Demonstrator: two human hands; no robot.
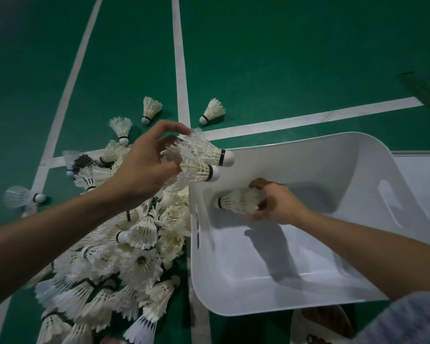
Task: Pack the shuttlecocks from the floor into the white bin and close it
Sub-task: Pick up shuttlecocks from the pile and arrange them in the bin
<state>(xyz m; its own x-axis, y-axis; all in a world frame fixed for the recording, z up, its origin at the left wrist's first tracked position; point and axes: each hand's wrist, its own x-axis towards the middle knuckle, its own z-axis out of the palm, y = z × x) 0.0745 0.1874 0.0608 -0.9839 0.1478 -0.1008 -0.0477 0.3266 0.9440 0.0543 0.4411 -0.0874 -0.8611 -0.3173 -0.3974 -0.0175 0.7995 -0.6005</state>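
From the head camera, the left hand [147, 165] is up over the near-left corner of the white bin [308, 157], fingers curled round the feathers of two shuttlecocks [204, 160], their black-banded cork tips pointing right, over the rim. The right hand [278, 204] is inside the bin, fingers and thumb closed on the feather end of another shuttlecock [236, 201], cork toward the bin's left wall. The bin stands open on the green court floor [283, 58]. Just left of it lies the pile of shuttlecocks [139, 247] – heaped against its wall. A few strays lie beyond the pile – one [150, 109] left of a white court line [179, 58], one [212, 111] right of it.
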